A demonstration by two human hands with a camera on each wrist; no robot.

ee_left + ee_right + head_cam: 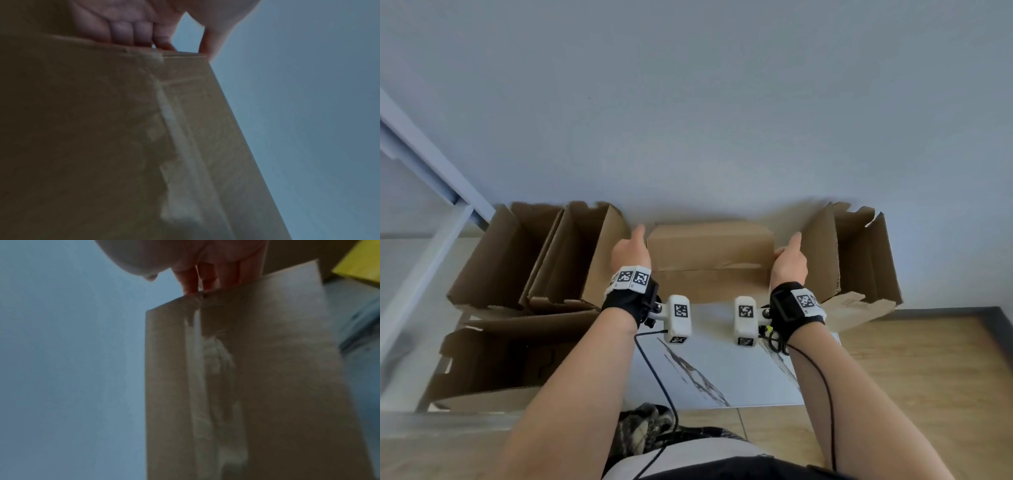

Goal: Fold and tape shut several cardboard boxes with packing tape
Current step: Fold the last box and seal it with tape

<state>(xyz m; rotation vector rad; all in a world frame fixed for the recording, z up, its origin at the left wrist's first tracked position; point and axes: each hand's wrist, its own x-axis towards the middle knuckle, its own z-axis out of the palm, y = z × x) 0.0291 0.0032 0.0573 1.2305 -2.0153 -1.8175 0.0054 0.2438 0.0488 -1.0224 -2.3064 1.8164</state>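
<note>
Between both hands' grip, closed box (710,253)

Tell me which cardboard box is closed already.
The closed box in the middle against the wall, held at its ends between the left hand and right hand. Its flaps are folded shut; the boxes on either side stand open.

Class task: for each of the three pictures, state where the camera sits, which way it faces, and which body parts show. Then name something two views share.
Head: worn on the head, looking forward and down at both forearms, left hand, right hand and closed box.
Left wrist: under the wrist, looking along the fingers at the box's taped end.
Right wrist: likewise, fingers on the other taped end.
Shared: the closed box appears in all three.
</note>
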